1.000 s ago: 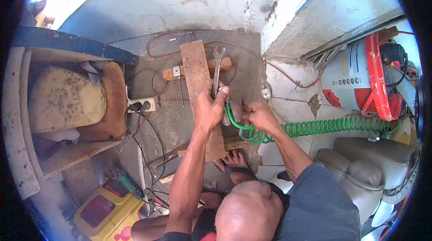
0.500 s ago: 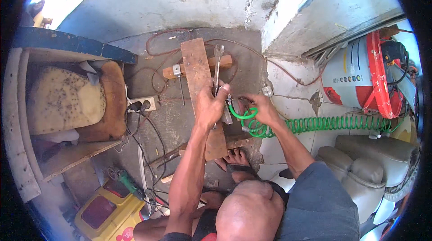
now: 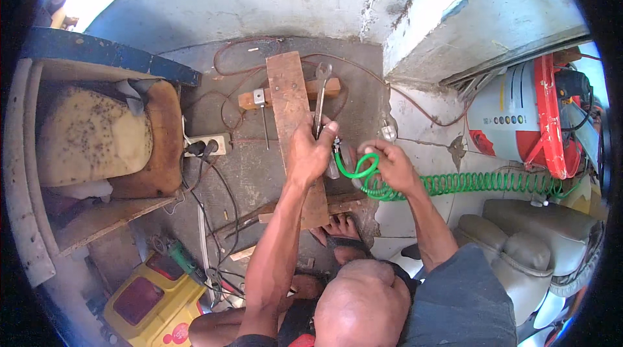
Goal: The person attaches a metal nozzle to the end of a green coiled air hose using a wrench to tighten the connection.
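Observation:
My left hand (image 3: 310, 154) rests on a long wooden plank (image 3: 286, 91) and grips the lower end of a metal wrench (image 3: 320, 96), whose jaw points away from me. A small metal fitting sits just right of my left thumb, at the tip of a green coiled air hose (image 3: 454, 183). My right hand (image 3: 391, 165) pinches the first loops of that hose, close beside the left hand. The hose stretches right toward a white and red compressor tank (image 3: 513, 120).
A short wooden crosspiece (image 3: 250, 98) lies under the plank. A white power strip (image 3: 209, 146) with plugs and cables lies to the left, near a worn brown seat (image 3: 97, 136). A yellow case (image 3: 152, 298) sits lower left, grey cushions (image 3: 519, 246) lower right. A sandalled foot (image 3: 341, 233) presses the plank's near end.
My right hand has edged slightly right with the hose end, and the loop by the fitting has curled up. My left hand stays on the wrench, shifted very little.

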Tool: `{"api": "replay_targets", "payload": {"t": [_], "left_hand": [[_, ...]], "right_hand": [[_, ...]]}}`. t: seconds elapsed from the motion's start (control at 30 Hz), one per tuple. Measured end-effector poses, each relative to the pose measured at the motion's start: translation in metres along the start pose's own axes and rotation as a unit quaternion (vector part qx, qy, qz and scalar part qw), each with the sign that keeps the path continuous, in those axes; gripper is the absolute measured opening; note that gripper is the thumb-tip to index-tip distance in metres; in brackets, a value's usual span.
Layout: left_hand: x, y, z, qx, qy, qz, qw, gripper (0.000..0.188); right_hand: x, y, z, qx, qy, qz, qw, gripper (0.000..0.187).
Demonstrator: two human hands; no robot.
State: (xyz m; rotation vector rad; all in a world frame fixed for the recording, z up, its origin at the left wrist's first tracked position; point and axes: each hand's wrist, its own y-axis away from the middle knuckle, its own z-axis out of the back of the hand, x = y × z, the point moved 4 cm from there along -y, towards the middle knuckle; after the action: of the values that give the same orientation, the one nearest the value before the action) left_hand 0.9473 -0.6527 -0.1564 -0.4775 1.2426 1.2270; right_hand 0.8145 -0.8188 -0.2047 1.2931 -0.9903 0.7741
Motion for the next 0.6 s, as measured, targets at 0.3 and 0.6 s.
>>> {"api": "replay_targets", "payload": {"t": [0.3,0.6], "left_hand": [[-0.004,0.004,0.003,-0.004,0.002,-0.009,1.000,0.023],[0.001,0.001,-0.002,-0.004,0.020,-0.010,1.000,0.026]], "right_hand": [[-0.014,-0.005,0.000,0.092,0.117,-0.007,0.989,0.044],[-0.030,-0.007,0.001,0.110,0.056,-0.023,0.992,0.056]]}}
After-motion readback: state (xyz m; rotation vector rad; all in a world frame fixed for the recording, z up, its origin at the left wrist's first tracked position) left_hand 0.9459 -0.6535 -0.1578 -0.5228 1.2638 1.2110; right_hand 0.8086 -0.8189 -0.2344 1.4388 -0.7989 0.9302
